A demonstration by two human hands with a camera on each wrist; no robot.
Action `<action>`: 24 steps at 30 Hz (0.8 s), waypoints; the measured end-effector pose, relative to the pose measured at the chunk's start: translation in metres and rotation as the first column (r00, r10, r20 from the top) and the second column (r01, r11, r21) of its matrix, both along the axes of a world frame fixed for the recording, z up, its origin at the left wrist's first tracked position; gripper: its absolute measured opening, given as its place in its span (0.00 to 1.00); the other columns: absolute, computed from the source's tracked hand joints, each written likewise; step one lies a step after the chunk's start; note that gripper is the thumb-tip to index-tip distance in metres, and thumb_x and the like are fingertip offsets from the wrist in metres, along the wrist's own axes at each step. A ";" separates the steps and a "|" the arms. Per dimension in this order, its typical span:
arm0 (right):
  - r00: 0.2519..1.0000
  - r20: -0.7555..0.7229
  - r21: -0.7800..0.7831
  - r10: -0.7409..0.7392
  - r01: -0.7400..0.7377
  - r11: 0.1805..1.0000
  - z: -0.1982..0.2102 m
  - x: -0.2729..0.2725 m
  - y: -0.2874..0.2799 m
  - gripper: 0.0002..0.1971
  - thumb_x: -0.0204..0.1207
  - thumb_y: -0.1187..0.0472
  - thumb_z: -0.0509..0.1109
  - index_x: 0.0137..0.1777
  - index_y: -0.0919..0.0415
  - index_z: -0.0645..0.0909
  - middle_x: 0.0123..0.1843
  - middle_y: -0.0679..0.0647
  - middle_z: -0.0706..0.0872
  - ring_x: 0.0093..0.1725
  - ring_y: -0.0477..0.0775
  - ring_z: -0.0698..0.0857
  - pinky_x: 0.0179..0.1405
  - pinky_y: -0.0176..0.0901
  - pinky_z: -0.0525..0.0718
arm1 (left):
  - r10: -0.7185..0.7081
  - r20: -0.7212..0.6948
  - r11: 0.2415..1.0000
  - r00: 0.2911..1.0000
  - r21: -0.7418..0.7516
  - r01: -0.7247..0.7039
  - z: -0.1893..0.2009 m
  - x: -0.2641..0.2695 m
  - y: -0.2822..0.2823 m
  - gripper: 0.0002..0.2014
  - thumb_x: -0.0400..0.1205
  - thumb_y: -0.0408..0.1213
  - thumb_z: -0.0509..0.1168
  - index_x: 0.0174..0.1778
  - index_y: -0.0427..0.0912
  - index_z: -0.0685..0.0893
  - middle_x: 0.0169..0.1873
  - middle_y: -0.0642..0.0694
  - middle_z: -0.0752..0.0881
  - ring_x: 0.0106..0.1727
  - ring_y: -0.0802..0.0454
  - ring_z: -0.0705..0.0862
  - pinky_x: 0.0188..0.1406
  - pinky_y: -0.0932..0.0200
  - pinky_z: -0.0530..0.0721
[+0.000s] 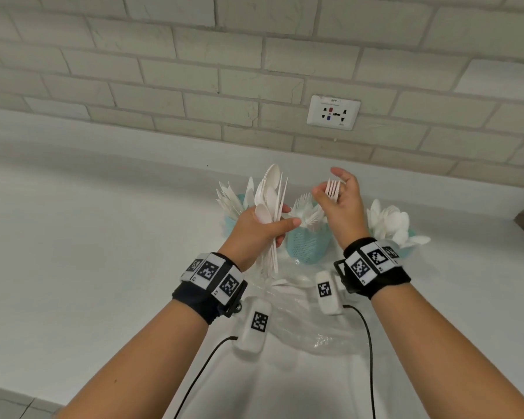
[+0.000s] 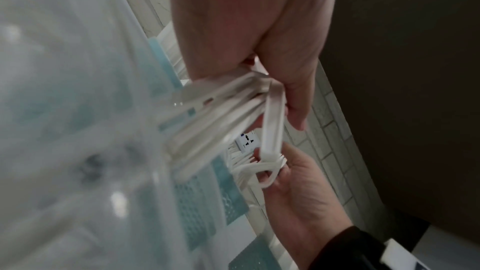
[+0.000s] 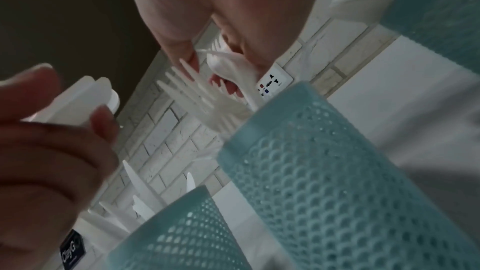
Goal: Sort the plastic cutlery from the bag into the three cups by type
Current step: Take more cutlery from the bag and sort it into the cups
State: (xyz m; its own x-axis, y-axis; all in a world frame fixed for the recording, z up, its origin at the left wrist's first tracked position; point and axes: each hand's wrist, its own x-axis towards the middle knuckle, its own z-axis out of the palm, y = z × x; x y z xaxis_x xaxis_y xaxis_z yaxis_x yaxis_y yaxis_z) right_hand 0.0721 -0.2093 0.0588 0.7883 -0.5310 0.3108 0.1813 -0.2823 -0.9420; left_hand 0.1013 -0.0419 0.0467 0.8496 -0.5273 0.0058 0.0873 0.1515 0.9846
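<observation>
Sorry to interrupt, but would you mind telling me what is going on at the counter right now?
A person is sorting white plastic cutlery into three teal mesh cups by the tiled wall. The left hand holds a mixed bundle of spoons and knives upright, while the right hand pinches a few forks above the middle cup, which already holds forks. The clear plastic bag lies on the counter with a few pieces left.

Black wristbands (image 1: 212, 300) carry white checkered marker tiles (image 1: 360, 267) and black cables (image 1: 370, 358).
</observation>
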 end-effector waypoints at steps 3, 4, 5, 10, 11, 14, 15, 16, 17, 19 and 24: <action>0.999 0.040 -0.041 -0.023 0.024 0.999 0.000 0.001 0.000 0.19 0.75 0.67 0.70 0.63 0.52 0.72 0.42 0.52 0.83 0.42 0.46 0.83 0.51 0.30 0.81 | -0.007 0.012 1.000 1.000 0.005 0.007 0.000 0.000 -0.003 0.10 0.74 0.30 0.75 0.47 0.40 0.83 0.26 0.42 0.77 0.24 0.50 0.74 0.29 0.59 0.77; 0.999 0.034 -0.065 -0.027 0.029 0.997 0.000 0.001 0.000 0.17 0.76 0.68 0.69 0.63 0.57 0.75 0.40 0.49 0.82 0.41 0.44 0.82 0.48 0.29 0.80 | -0.009 0.013 1.000 1.000 0.006 0.009 0.000 0.000 -0.005 0.10 0.74 0.30 0.75 0.48 0.39 0.82 0.26 0.42 0.77 0.24 0.51 0.74 0.29 0.60 0.77; 0.999 0.029 -0.094 -0.035 0.037 0.995 -0.002 0.002 0.000 0.13 0.77 0.68 0.67 0.61 0.60 0.78 0.41 0.48 0.82 0.41 0.43 0.81 0.48 0.30 0.79 | -0.012 0.015 1.000 1.000 0.008 0.012 0.000 0.000 -0.006 0.11 0.74 0.30 0.75 0.48 0.38 0.82 0.26 0.42 0.77 0.24 0.51 0.74 0.29 0.60 0.77; 0.998 0.060 -0.223 0.005 0.008 0.975 0.016 -0.004 0.012 0.07 0.76 0.55 0.71 0.47 0.58 0.86 0.45 0.50 0.86 0.47 0.46 0.83 0.51 0.34 0.80 | 0.000 0.045 1.000 0.999 0.024 -0.001 -0.001 -0.001 -0.010 0.14 0.73 0.31 0.76 0.51 0.36 0.82 0.24 0.43 0.78 0.24 0.51 0.75 0.29 0.61 0.78; 0.998 0.012 -0.235 0.057 -0.053 0.971 0.022 -0.005 0.017 0.09 0.74 0.53 0.73 0.45 0.58 0.87 0.43 0.51 0.87 0.44 0.45 0.83 0.48 0.31 0.80 | 0.007 0.048 1.000 0.999 0.024 -0.008 -0.001 -0.001 -0.011 0.14 0.73 0.32 0.76 0.52 0.35 0.82 0.24 0.44 0.79 0.24 0.51 0.76 0.29 0.61 0.78; 0.979 -0.146 -0.256 0.142 -0.176 0.950 0.031 -0.004 0.028 0.11 0.72 0.53 0.74 0.45 0.61 0.88 0.39 0.52 0.89 0.37 0.45 0.85 0.44 0.33 0.83 | -0.005 0.054 1.000 0.999 0.028 0.003 0.000 -0.002 -0.012 0.13 0.73 0.32 0.76 0.51 0.35 0.84 0.23 0.47 0.81 0.24 0.52 0.78 0.29 0.60 0.78; 0.977 -0.155 -0.250 0.146 -0.182 0.951 0.032 -0.003 0.029 0.11 0.74 0.54 0.73 0.44 0.63 0.88 0.37 0.55 0.89 0.36 0.48 0.86 0.45 0.39 0.84 | -0.016 0.052 1.000 0.999 0.022 0.015 0.001 -0.003 -0.011 0.10 0.74 0.32 0.75 0.47 0.36 0.84 0.23 0.47 0.81 0.25 0.53 0.78 0.29 0.61 0.79; 0.977 -0.156 -0.235 0.146 -0.180 0.955 0.033 -0.002 0.029 0.11 0.75 0.56 0.72 0.42 0.66 0.88 0.37 0.58 0.89 0.37 0.53 0.87 0.45 0.44 0.84 | -0.024 0.047 1.000 0.999 0.018 0.023 0.002 -0.004 -0.010 0.07 0.74 0.32 0.75 0.44 0.37 0.84 0.23 0.47 0.82 0.25 0.53 0.80 0.30 0.60 0.80; 0.976 -0.162 -0.213 0.144 -0.177 0.961 0.034 -0.001 0.028 0.12 0.76 0.58 0.71 0.41 0.69 0.87 0.37 0.62 0.89 0.37 0.57 0.87 0.44 0.46 0.84 | -0.025 0.038 1.000 0.999 0.014 0.025 0.002 -0.004 -0.009 0.06 0.74 0.33 0.75 0.43 0.38 0.84 0.25 0.46 0.83 0.26 0.52 0.81 0.31 0.60 0.82; 0.971 -0.182 -0.151 0.155 -0.184 0.971 0.039 0.000 0.027 0.14 0.77 0.60 0.70 0.43 0.74 0.85 0.38 0.66 0.88 0.34 0.55 0.85 0.38 0.42 0.83 | -0.016 0.014 1.000 1.000 -0.004 0.016 0.002 -0.004 -0.006 0.08 0.75 0.33 0.74 0.46 0.35 0.85 0.28 0.44 0.85 0.29 0.52 0.83 0.34 0.59 0.84; 0.990 -0.085 -0.046 0.116 -0.120 0.992 0.063 0.003 0.027 0.11 0.79 0.61 0.67 0.47 0.70 0.85 0.36 0.59 0.85 0.29 0.51 0.83 0.33 0.42 0.87 | -0.001 -0.047 0.997 0.999 -0.071 -0.003 0.002 -0.002 0.003 0.08 0.77 0.33 0.72 0.48 0.35 0.83 0.33 0.41 0.86 0.31 0.52 0.87 0.35 0.61 0.87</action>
State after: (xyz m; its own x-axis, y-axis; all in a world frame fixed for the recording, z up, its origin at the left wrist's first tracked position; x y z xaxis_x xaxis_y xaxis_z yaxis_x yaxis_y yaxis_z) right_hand 0.0748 -0.1819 0.1222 0.8684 -0.4178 0.2672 0.1393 -0.3116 -0.9400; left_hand 0.0990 -0.0393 0.0489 0.8503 -0.5262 0.0029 0.1333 0.2207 0.9662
